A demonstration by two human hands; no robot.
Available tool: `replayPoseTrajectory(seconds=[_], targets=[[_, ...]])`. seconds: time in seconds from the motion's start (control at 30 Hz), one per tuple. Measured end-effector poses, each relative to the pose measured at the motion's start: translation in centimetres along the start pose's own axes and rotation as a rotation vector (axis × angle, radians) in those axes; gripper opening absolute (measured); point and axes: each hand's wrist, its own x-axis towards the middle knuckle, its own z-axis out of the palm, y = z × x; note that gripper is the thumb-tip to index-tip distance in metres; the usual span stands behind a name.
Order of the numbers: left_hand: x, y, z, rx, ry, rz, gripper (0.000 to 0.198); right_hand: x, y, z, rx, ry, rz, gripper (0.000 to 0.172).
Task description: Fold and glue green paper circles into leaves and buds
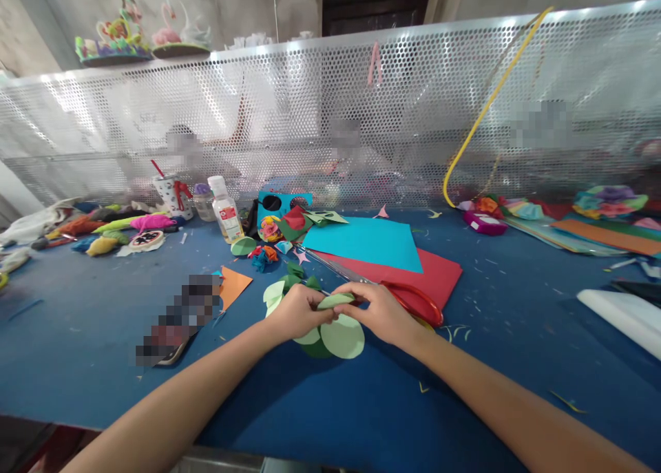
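Left of the hands on the blue table [77,363], a phone [178,325] lies with an orange paper [235,287] touching or just beside its far end. Next come pale green pieces [273,292], near the left hand [299,314], whose thumb and fingers are drawn in narrow, pinching one end of a light green paper piece [335,300]. That piece is held between the two hands, seen nearly edge-on, so I cannot tell whether it is folded or only tilted. Below it lie a dark green disc [316,350] and a pale green disc [343,337], close together. The right hand [385,313] takes the other end in a similar close pinch. To handle the paper well, it seems best to keep both pinches light and level, line up the edges before pressing any crease, and smooth from the middle outward so that it does not buckle. The scissors [345,271] lie just beyond the right hand, partly over a red sheet [443,272]; that wrist should avoid nudging their handles
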Motion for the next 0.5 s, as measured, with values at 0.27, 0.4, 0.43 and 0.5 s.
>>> replayPoseTrajectory(seconds=[0.27,0.4,0.43,0.5], targets=[[0.4,-0.6,0.5,-0.282,-0.077,-0.066,0.026,0.5,1.1,-0.5,-0.011,0.083,0.179,0.024],[0.7,-0.6,0.3,-0.441,-0.136,-0.101,0.028,0.7,1.6,-0.8,0.102,0.076,0.142,0.02],[0.7,-0.7,0.3,-0.488,-0.152,-0.103,0.029,0.7,1.8,-0.9,0.11,0.063,0.113,0.02],[0.8,-0.7,0.2,-0.583,-0.175,-0.093,0.032,0.7,2.1,-1.1,0.095,0.056,0.051,0.021]])
